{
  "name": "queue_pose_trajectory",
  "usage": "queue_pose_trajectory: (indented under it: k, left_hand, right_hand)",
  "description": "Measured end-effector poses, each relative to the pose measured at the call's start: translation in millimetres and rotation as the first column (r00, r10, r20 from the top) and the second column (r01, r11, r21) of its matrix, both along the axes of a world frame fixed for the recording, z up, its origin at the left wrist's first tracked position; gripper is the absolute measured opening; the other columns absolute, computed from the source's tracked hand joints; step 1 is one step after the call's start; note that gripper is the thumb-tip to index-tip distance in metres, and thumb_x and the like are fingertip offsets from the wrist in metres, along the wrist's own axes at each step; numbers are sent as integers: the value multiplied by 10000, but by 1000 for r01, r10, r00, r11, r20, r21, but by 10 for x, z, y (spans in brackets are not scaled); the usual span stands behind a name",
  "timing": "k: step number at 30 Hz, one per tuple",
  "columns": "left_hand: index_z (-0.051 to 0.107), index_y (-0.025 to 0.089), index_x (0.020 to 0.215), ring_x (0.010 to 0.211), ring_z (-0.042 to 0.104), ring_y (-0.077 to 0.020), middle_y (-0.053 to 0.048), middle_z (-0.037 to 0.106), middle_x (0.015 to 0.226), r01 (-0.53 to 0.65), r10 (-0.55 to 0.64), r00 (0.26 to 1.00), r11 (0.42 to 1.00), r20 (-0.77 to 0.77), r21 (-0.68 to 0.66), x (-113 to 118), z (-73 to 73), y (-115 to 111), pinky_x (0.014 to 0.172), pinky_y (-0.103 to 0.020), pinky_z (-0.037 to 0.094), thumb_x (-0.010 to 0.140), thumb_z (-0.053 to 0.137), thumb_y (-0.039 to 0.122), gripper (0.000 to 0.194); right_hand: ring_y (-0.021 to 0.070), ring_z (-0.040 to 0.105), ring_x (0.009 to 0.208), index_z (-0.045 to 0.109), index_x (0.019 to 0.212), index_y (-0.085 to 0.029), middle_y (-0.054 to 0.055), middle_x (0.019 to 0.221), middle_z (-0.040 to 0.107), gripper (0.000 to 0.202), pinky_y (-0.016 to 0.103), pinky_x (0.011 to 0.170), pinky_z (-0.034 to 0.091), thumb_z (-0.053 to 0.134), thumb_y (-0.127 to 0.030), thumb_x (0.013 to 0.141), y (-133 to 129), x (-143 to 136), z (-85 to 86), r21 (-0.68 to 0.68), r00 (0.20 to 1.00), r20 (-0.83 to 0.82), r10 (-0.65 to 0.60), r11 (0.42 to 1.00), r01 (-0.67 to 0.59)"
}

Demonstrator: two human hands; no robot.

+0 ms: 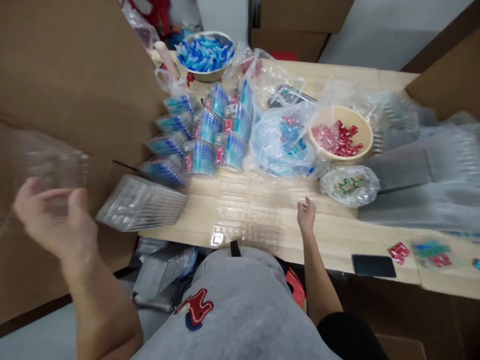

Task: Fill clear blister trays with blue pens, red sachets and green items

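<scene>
I held a clear tray [62, 162] left of the bench [333, 242].
My left hand [56, 217] gripped it; my right hand [306, 214], well apart, curled over the bench, its grip impossible to tell.

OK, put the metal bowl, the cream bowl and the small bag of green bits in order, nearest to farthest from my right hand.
From your right hand:
1. Small bag, ahead, to its right.
2. Cream bowl, farther back, right.
3. Metal bowl, back left.
</scene>
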State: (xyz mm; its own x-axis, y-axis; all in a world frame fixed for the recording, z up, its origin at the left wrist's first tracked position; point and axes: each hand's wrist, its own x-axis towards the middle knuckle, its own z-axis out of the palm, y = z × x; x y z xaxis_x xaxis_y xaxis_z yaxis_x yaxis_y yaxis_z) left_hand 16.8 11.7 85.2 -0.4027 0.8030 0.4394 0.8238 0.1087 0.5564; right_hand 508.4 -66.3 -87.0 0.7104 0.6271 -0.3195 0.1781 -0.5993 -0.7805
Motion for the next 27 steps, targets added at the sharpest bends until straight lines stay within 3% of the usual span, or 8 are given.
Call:
queue_pose_trajectory:
  k: [2,6,9,12,15,18,22,27]
  left_hand:
    - [605,170,894,1291,478,-282,-121,574,1310,209,-185,961,972,-204,104,241,9,-30,1096,-497,327,802,639,327,185]
    - [612,213,850,1283,495,-244,-79,634,1244,668,-561,659,743,-501,45,1066,-365,-232,1083,-491,365,839,662,274,80]
    - [617,223,873,1305,474,-220,-67,628,1277,770,-690,577,638,-437,10,1581,-658,-423,1115,-481,328,862,630,223,17]
    - [626,235,982,1289,490,-227,-86,620,1284,808,-744,543,589,-389,2,1662,-800,-453,1111,-473,332,871,622,289,124]
    - [609,225,1114,1285,489,-275,-142,597,1292,678,-640,692,735,-334,-2,1268,-846,-310,1088,-513,337,866,612,371,288]
    - [574,106,1181,1340,399,-385,-282,468,1384,312,-337,925,938,-174,-154,668,-845,-188,1069,-600,294,837,596,404,456]
    - [602,33,1053,1317,375,-496,-359,414,1390,-77,49,996,916,-81,-393,148,-803,-195,1033,-667,263,698,632,387,503]
    - [527,183,669,1295,447,-405,-168,545,1346,-75,92,995,921,28,-381,113,-733,-206,1084,-611,263,652,624,347,191]
  right_hand:
    - [277,628,1026,585,1175,-115,186,1193,597,591,486,960,480,558,-581,813,72,-334,119,80,978,-135,156,986,-146]
    - [220,693,879,615,1150,-203,101,1078,690,597,421,832,564,537,-675,792,130,-1060,513,317,802,-386,456,882,-349]
    - [196,700,855,514,1291,-275,69,1102,689,600,388,779,581,642,-576,789,175,-1416,780,542,593,-512,621,769,-338]
    - [161,689,695,491,1298,-266,22,933,705,614,342,672,584,690,-504,769,219,-1391,814,532,651,-519,555,805,-262]
    - [148,666,610,506,1274,-207,8,841,693,661,328,626,570,698,-513,720,120,-947,642,403,823,-463,331,905,-137]
    - [146,665,614,515,1278,-189,3,835,684,734,328,649,566,690,-541,657,-202,-286,437,200,942,-329,67,980,0]
    - [136,634,557,544,1245,-149,-9,731,643,698,305,609,549,677,-498,657,-758,440,280,19,977,-187,-100,994,105]
    - [197,640,618,574,1212,-91,53,735,639,588,351,620,544,618,-429,733,-1036,762,38,-185,989,13,-146,972,146]
